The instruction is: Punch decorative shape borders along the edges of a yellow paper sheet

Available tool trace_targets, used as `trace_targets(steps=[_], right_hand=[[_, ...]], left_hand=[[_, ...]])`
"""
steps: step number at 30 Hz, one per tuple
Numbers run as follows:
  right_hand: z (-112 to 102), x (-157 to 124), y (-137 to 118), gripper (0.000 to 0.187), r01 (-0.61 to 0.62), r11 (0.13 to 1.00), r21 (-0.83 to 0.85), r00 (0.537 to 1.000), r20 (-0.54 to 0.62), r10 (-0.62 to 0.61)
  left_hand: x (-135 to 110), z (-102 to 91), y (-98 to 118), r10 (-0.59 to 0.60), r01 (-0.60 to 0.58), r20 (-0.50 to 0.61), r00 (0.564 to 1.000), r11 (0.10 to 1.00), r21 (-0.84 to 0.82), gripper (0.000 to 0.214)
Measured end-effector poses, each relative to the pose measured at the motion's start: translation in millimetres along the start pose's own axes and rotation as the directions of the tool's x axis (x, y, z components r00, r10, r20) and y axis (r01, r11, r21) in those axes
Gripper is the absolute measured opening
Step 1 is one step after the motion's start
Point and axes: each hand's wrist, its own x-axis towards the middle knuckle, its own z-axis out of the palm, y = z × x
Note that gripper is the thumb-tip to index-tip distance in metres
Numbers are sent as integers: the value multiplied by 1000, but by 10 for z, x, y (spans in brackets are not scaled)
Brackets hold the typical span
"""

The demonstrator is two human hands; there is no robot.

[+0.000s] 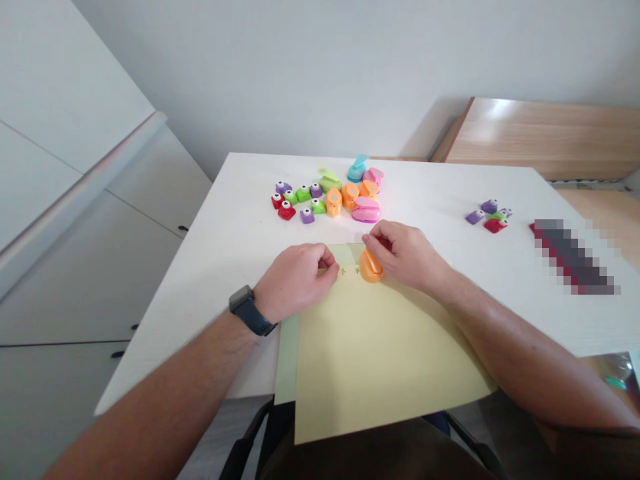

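At the desk's (pixel 240 227) near edge, a yellow sheet (pixel 380 347) overhangs, lying on a green sheet (pixel 287 360). The right hand (pixel 407 253) grips an orange paper punch (pixel 371 267) set on the yellow sheet's far edge. The left hand (pixel 295 280), with a smartwatch (pixel 247 310) on its wrist, is curled tight, pinning that same edge. Small punched holes (pixel 350 271) lie between the two hands. A cluster of coloured punches (pixel 330 193) sits towards the far edge, and a smaller group (pixel 490 217) towards the right edge.

Coloured punches (pixel 327 195) on white table (pixel 235 227), smaller cluster (pixel 490 217) rightward
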Motion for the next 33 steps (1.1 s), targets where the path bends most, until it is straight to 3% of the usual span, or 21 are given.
trace_targets(steps=[21, 28, 33], right_hand=[[-89, 45, -31, 33, -31, 999, 6, 999, -33, 31], [-293, 131, -173, 32, 74, 989, -125, 994, -66, -82], [-234, 234, -211, 29, 81, 978, -194, 996, -32, -89]], left_hand=[[-7, -11, 3, 6, -6, 6, 1000, 1000, -2, 20], [-8, -18, 7, 0, 0, 16, 1000, 1000, 4, 20], [-12, -11, -1, 2, -2, 14, 1000, 1000, 18, 21]])
